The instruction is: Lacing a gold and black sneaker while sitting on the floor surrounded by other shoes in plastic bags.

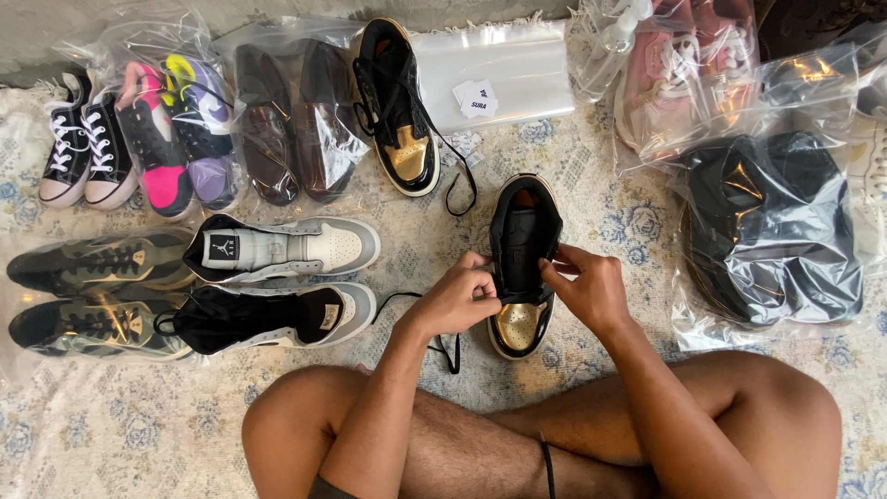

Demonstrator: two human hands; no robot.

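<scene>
Both hands are pinching the laces of a black-and-gold shoe (522, 268) lying on the rug (111, 434): left hand (462, 298) on its left, right hand (584, 282) on its right. Its mate (397, 111) is lying up-left of it.

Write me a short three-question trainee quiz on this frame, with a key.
1. True or false: both hands are on the black and gold shoe in front of the person.
2. Where does the matching black and gold shoe lie?
A. on the rug, further from the person
B. sealed in a clear bag
C. on the person's lap
3. What hangs loose below the left hand?

Key
1. True; the right hand is on it too.
2. A
3. A black lace, trailing onto the rug.
</scene>
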